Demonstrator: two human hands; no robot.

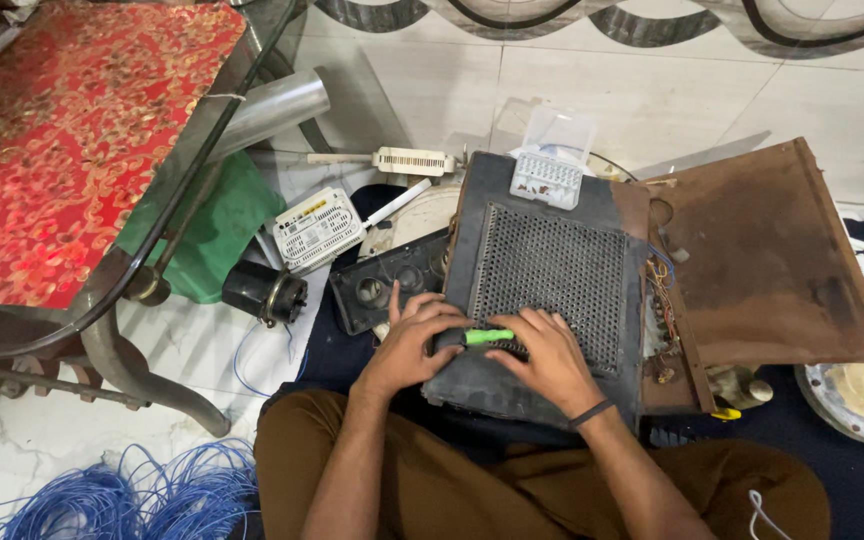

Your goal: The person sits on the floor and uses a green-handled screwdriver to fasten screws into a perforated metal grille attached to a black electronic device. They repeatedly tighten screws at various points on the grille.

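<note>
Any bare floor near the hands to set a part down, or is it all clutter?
Free: the white tile floor beyond the brown panel, and a small tile patch between the table leg and the blue wire coil. Crowded: left of the grille case, where the white router, black motor and green cloth sit. Both the left hand and right hand are on the case.

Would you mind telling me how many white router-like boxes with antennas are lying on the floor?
2. One white box lies beside the green cloth, left of the grey perforated panel. A slimmer one lies farther back, near the metal pipe. Others may be hidden under the clutter.
</note>
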